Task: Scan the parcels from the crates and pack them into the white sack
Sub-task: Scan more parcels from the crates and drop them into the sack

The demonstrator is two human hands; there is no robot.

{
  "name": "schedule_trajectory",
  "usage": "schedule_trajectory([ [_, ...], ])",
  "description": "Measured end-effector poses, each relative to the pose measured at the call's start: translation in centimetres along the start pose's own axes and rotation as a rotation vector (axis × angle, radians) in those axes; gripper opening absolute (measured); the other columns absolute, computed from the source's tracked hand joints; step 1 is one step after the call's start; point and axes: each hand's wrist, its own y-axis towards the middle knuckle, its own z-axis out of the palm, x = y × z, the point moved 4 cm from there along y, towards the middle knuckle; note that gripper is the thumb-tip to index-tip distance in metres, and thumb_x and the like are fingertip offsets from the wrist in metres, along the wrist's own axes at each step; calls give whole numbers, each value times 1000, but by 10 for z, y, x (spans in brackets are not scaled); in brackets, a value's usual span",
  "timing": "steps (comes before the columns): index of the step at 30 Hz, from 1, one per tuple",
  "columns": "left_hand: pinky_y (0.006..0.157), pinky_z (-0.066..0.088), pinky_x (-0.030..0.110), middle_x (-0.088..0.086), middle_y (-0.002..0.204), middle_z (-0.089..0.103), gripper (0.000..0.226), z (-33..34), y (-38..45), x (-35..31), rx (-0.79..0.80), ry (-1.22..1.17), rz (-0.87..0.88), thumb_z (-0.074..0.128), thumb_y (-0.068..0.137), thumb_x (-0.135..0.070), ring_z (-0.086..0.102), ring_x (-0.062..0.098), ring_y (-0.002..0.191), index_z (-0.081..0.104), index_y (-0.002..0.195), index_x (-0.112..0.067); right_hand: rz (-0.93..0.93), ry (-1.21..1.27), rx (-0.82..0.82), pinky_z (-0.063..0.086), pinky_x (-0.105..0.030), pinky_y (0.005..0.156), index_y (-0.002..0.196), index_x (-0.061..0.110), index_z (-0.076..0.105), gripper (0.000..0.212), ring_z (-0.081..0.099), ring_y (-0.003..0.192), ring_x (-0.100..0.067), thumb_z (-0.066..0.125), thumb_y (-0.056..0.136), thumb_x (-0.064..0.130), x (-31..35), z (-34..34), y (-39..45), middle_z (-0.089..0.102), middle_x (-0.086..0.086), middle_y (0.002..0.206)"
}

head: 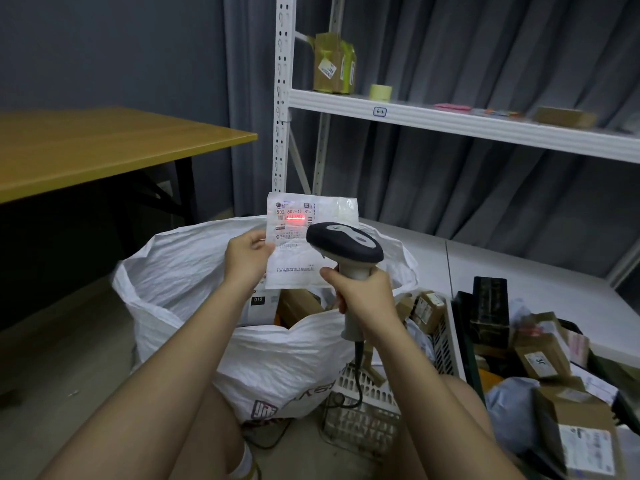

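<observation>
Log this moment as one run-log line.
left hand holds flat white label-faced parcel | right hand grips grey handheld scanner | red beam on barcode | above white sack

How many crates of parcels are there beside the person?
2: a white slatted crate next to the white sack, and a dark crate further right. More may be out of view.

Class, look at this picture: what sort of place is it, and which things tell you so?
Probably a parcel sorting or storage room. A scanner shines a red line on a labelled parcel, crates hold many more parcels, and a metal shelf carries a numbered tag.
</observation>
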Motion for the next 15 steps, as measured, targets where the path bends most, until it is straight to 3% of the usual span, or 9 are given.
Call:
schedule_trajectory([
  [5,81,57,40,1,101,72,22,-14,6,4,-37,72,10,58,88,-7,68,18,89,67,95,-25,16,96,-34,46,-24,48,85,5,63,19,51,45,-11,76,81,18,-3,-4,6,56,-4,57],
  [8,80,50,33,1,112,68,29,-29,11,6,-67,371,46,55,89,-11,63,20,100,64,115,-21,49,120,-92,44,-21,44,85,8,62,16,50,44,-10,74,84,19,-13,-13,13,56,-4,58],
  [12,101,39,35,11,141,48,59,-27,15,26,186,768,-52,60,90,-13,47,29,127,37,144,-14,84,106,-126,42,-24,46,77,9,58,20,48,46,-16,73,84,20,-31,-26,18,53,-6,57],
  [15,95,40,32,11,143,45,57,-14,10,31,226,783,-5,58,91,-10,46,29,127,37,144,-13,109,77,-135,43,-29,51,75,7,59,21,48,48,-18,73,84,20,-45,-40,19,53,-8,57],
])
